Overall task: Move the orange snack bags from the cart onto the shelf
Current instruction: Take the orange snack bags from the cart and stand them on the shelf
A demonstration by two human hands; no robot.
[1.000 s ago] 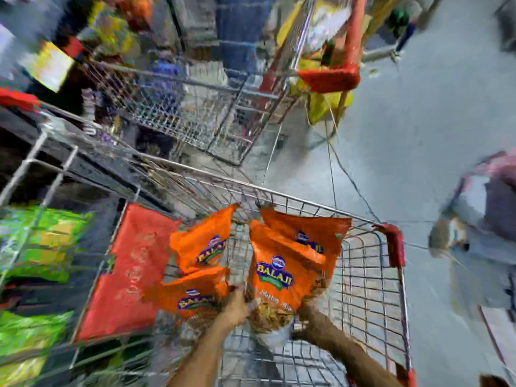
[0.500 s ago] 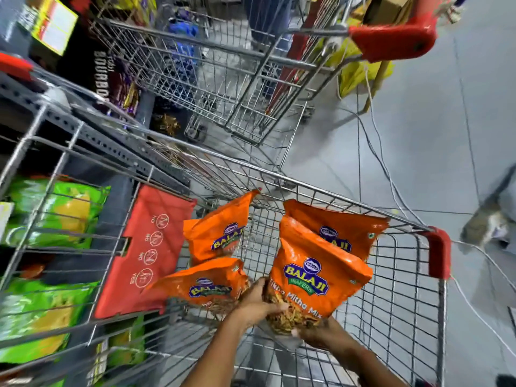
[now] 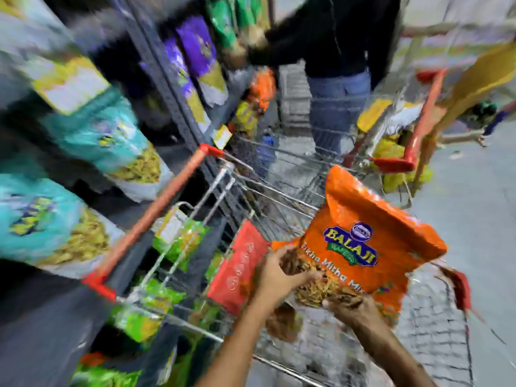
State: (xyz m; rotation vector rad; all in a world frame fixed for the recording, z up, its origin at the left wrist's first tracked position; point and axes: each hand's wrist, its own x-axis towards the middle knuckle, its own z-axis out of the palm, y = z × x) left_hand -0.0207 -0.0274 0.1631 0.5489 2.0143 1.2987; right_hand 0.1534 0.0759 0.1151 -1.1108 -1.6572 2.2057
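The snack bag is bright orange, with a blue oval logo lettered in yellow above a green band and white script beneath. The cart is silver wire with a red handle and a red seat flap. Teal bags, purple bags and lime-green bags fill the dark grey shelf.

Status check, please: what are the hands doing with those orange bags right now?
Left hand and right hand grip the orange Balaji bag at its bottom, above the cart. Not yet shelved. Person in jeans ahead by the shelf.
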